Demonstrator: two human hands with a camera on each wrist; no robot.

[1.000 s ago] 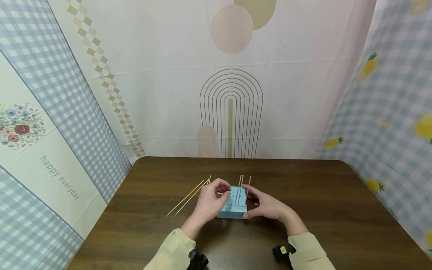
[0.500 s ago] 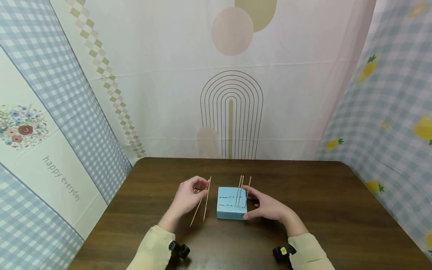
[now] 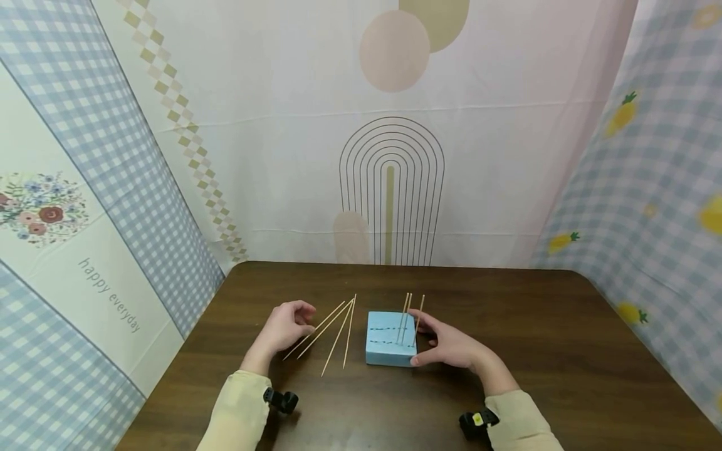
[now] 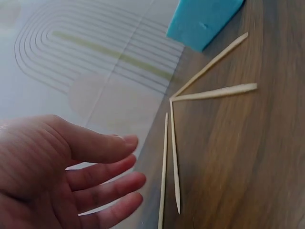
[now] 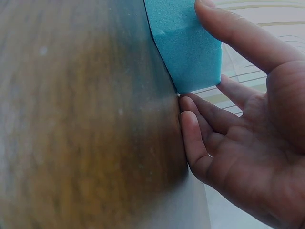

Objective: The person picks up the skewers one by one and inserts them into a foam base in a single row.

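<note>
A light-blue foam block [image 3: 389, 358] sits on the table, its top marked with two rows of small dark holes or dashes. Three thin bamboo skewers [image 3: 405, 319] stand upright in its right part. My right hand [image 3: 448, 344] grips the block's right side, thumb at the near corner and index finger at the far one; the other fingers rest low by the tabletop in the right wrist view. Left of the block, several loose skewers [image 3: 337, 338] lie fanned out, their far ends close together. Beside the leftmost one hovers my left hand [image 3: 284, 327], thumb and fingers apart, holding nothing.
The dark wooden table [image 3: 564, 351] ends at a back edge against a white printed cloth [image 3: 293, 156]. Checked cloths hang on both sides. A small black camera is strapped to each wrist.
My left hand has moved left from over the block, past the loose skewers, to their left side, uncovering them. The right hand has stayed on the block with its three upright skewers.
</note>
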